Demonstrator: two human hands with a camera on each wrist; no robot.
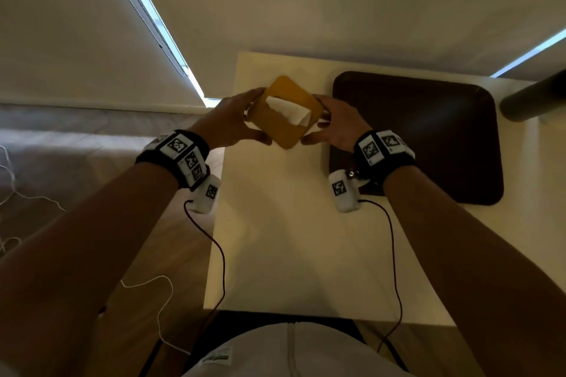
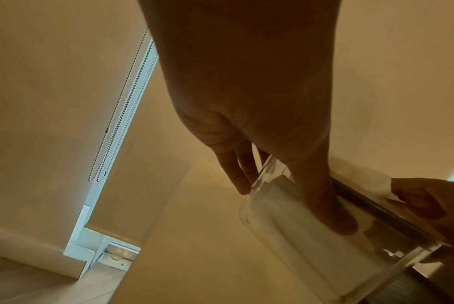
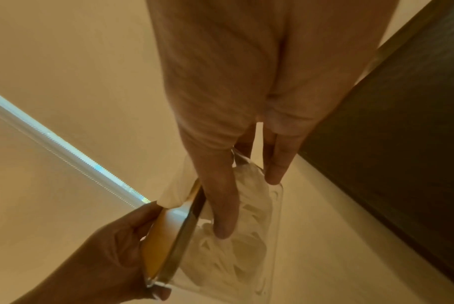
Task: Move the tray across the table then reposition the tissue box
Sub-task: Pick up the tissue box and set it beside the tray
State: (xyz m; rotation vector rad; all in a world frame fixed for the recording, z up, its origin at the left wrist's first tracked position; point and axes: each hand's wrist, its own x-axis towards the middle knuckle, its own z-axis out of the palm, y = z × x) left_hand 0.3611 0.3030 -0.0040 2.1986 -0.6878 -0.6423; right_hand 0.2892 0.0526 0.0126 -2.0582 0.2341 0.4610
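The tissue box (image 1: 283,101) has a yellow lid, clear walls and a white tissue (image 1: 289,110) sticking out of its slot. It is tilted, over the far left part of the table (image 1: 275,239). My left hand (image 1: 235,119) grips its left side and my right hand (image 1: 330,125) grips its right side. In the left wrist view my fingers (image 2: 322,195) lie on the clear wall of the box (image 2: 298,236). In the right wrist view my fingers (image 3: 220,205) press the clear wall over the crumpled tissues (image 3: 233,257). The dark brown tray (image 1: 428,138) lies flat on the table's right side.
The pale table's left edge runs just under my left wrist, with wood floor (image 1: 61,177) and loose white cord (image 1: 159,309) beyond. A dark round post (image 1: 533,98) stands at the far right. A blind chain (image 2: 121,115) hangs by the window.
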